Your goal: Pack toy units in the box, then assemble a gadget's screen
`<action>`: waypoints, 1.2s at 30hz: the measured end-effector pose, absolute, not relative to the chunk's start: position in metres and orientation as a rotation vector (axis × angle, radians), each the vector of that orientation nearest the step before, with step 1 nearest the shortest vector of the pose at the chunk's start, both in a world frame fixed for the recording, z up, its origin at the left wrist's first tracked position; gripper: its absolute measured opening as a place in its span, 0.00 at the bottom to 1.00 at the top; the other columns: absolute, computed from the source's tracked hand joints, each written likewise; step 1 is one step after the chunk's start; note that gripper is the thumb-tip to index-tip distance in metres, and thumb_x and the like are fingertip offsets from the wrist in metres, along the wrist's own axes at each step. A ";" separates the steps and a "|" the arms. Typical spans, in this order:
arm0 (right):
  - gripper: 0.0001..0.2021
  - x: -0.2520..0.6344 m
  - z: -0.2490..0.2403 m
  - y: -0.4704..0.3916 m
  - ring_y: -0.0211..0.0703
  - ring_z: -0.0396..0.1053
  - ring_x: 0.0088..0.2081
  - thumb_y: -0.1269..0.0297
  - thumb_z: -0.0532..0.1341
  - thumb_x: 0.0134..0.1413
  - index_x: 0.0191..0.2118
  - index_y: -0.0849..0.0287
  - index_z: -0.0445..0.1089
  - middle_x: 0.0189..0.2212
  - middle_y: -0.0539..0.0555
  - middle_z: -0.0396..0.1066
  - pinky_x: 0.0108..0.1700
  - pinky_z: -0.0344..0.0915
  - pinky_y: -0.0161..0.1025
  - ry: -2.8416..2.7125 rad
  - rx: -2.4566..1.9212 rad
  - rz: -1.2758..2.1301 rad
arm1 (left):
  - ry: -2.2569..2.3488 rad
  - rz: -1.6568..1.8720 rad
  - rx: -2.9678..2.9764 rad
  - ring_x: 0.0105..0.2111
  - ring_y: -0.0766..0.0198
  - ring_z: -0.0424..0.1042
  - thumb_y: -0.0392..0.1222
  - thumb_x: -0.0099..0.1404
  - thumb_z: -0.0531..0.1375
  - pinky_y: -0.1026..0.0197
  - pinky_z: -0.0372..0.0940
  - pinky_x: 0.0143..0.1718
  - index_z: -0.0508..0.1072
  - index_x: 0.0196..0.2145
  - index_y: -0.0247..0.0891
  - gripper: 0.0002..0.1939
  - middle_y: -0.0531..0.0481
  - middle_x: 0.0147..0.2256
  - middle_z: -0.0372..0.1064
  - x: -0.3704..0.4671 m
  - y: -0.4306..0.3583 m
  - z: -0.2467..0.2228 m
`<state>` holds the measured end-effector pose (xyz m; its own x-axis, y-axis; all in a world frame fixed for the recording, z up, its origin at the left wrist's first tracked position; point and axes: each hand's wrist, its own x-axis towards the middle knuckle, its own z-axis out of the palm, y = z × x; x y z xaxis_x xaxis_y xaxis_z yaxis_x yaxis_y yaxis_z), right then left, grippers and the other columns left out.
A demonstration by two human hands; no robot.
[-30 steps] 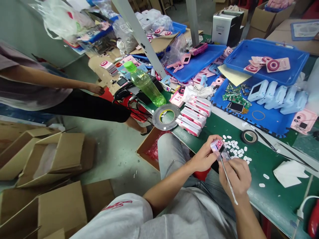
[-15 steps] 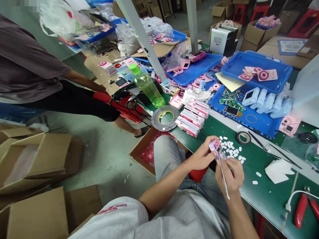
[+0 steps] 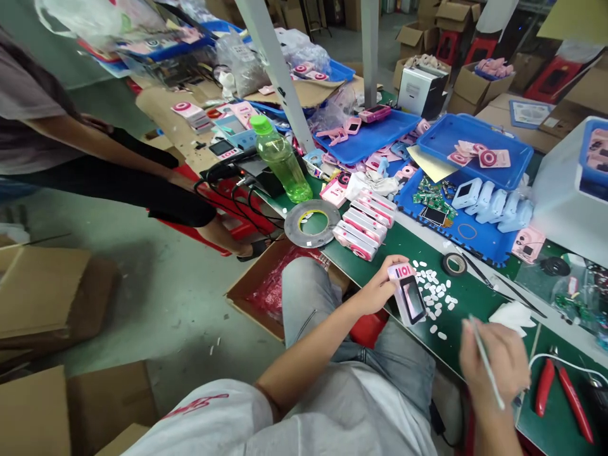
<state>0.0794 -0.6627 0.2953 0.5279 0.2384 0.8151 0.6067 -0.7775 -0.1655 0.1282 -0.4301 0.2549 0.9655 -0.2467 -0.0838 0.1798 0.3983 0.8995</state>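
Between the fingers of my left hand [image 3: 380, 286] is a small pink-and-white toy camera [image 3: 410, 301], its dark screen facing up over the table edge. My right hand [image 3: 496, 361], blurred by motion, is closed around a thin metal tool like tweezers [image 3: 487, 364], off to the right of the camera. Many small white oval pieces [image 3: 433, 292] lie scattered on the green table [image 3: 365, 272] just beyond the camera. A stack of similar pink-and-white cameras [image 3: 363, 228] stands near my left hand, next to a large grey tape roll [image 3: 292, 228].
Red-handled pliers [image 3: 545, 386] and a crumpled white tissue [image 3: 515, 315] lie near my right hand. A black tape roll [image 3: 455, 264], a green bottle [image 3: 284, 161] and a blue tray [image 3: 494, 244] holding light-blue cases and circuit boards are farther back. Another person [image 3: 52, 152] stands at left.
My right hand has moved right, away from the toy camera, with the thin tool still in it. My left hand has turned the camera so its screen shows.
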 end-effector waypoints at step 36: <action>0.27 0.123 0.267 -0.568 0.59 0.63 0.46 0.52 0.60 0.59 0.58 0.63 0.57 0.48 0.65 0.62 0.45 0.65 0.57 -0.958 -2.192 -0.814 | -0.134 -0.245 1.485 0.43 0.59 0.68 0.45 0.74 0.47 0.52 0.65 0.52 0.58 0.56 0.40 0.16 0.47 0.44 0.65 0.125 -0.430 0.272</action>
<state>0.1226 -0.5679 0.2671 0.5504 0.4120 0.7262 0.7832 -0.5561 -0.2782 0.1255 -0.4302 0.2724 0.9679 -0.2435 -0.0615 0.0800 0.0670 0.9945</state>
